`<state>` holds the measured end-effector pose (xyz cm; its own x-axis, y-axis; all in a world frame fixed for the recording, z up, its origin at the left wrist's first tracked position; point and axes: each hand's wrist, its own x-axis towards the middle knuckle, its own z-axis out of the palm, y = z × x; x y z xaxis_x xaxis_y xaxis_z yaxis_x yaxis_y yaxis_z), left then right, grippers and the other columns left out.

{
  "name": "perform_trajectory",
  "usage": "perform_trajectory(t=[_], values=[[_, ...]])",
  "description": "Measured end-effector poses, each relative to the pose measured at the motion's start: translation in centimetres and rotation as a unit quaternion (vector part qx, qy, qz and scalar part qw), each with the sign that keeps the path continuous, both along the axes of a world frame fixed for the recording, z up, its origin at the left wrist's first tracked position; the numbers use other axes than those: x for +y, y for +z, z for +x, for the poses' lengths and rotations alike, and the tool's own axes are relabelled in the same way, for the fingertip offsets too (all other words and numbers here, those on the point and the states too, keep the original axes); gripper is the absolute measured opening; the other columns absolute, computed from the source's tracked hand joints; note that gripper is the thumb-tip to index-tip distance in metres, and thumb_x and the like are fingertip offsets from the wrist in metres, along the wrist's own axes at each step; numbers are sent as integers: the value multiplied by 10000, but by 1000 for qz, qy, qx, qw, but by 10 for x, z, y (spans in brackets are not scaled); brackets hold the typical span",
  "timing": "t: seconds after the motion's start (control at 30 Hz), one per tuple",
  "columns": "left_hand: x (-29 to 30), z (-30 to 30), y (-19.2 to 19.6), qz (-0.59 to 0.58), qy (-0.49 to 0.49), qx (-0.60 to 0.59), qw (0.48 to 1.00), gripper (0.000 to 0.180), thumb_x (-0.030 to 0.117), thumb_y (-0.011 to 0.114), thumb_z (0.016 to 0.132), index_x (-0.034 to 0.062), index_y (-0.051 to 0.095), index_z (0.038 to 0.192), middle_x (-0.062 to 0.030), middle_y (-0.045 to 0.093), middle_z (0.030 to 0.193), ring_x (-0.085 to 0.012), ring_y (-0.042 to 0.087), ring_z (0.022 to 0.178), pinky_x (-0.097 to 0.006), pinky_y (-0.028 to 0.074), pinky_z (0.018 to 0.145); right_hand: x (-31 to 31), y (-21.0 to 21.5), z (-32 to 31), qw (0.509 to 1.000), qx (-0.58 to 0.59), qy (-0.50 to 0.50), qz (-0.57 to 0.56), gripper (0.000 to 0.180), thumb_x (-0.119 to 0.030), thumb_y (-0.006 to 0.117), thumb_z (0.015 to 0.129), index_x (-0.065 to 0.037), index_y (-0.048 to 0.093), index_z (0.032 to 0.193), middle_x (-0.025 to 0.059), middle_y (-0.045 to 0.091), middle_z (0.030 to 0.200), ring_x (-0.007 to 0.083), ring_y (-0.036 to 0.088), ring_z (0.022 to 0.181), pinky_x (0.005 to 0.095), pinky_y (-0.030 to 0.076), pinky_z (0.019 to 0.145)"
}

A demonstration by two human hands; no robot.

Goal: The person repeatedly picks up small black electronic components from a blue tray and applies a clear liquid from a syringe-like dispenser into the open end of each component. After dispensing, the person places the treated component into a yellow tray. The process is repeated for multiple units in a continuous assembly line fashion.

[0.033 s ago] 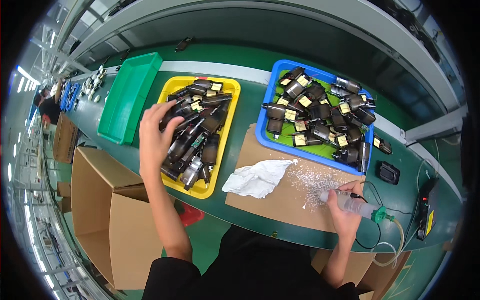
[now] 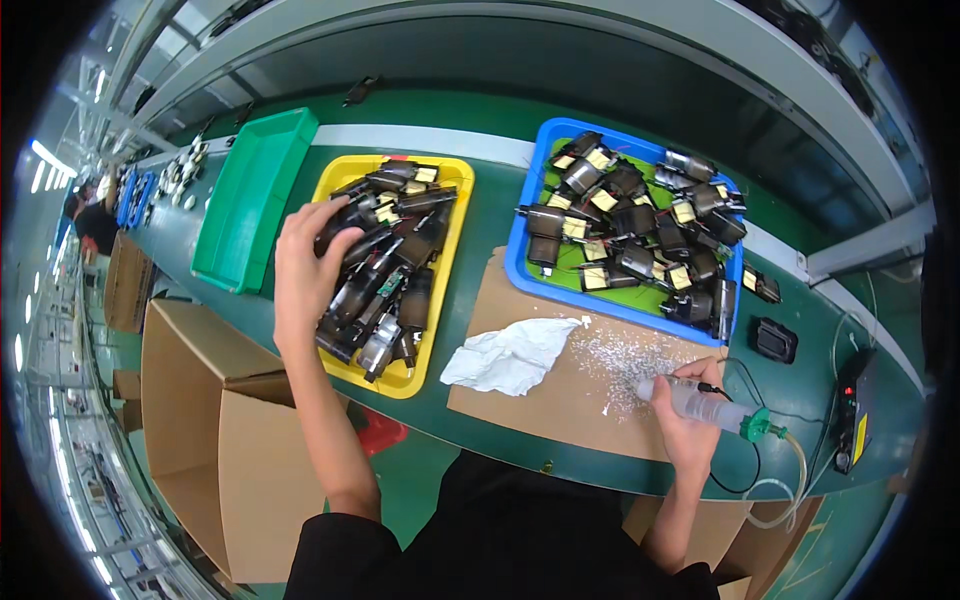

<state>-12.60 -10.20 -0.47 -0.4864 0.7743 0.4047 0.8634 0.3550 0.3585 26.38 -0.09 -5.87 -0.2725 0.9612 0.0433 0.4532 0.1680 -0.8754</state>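
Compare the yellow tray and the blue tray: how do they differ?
The yellow tray lies at the person's left, under the left hand, which rests on its parts; the blue tray lies further right, with no hand on it. The yellow tray's parts look longer, dark with little yellow; the blue tray's look stubbier, most with a pale yellow label, on a green liner. The blue tray's near edge rests on the cardboard sheet. Both hold dark small parts, piled loosely.

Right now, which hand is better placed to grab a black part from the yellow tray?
Left. The left hand already rests on the black parts in the yellow plastic tray; the right hand holds a clear tube-shaped dispenser far off.
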Motion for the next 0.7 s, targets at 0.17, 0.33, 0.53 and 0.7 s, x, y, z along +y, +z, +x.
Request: perform_trajectory(t=[0.17,0.33,0.53,0.7], values=[[36,22,6,-36,-42,80,995,317,116,650,748,7,601,1041,-150,599,1006,-322,546,939,-392,421,843,0,0,4,1000,22,1,-7,254,-92,711,705,-31,480,789,28,550,649,71,501,587,220,412,546],[101,89,-11,-15,-229,22,973,338,72,646,739,23,588,1068,-144,589,1045,-302,533,989,-383,414,876,-1,2,4,1000,2,-1,3,257,-113,713,704,-27,484,785,37,562,651,80,508,576,227,417,538],[133,118,-49,-51,-255,73,963,448,77,672,703,16,535,1125,-118,578,945,-277,526,966,-385,412,830,-2,6,8,999,-25,18,16,259,-124,723,691,-32,497,779,43,579,630,89,529,556,228,428,528],[134,123,-22,51,-245,-192,949,328,58,639,768,-18,534,1069,-105,563,872,-182,559,744,-287,457,622,15,27,14,996,84,13,33,249,-75,728,678,-32,504,778,44,605,664,82,562,599,222,444,552]])
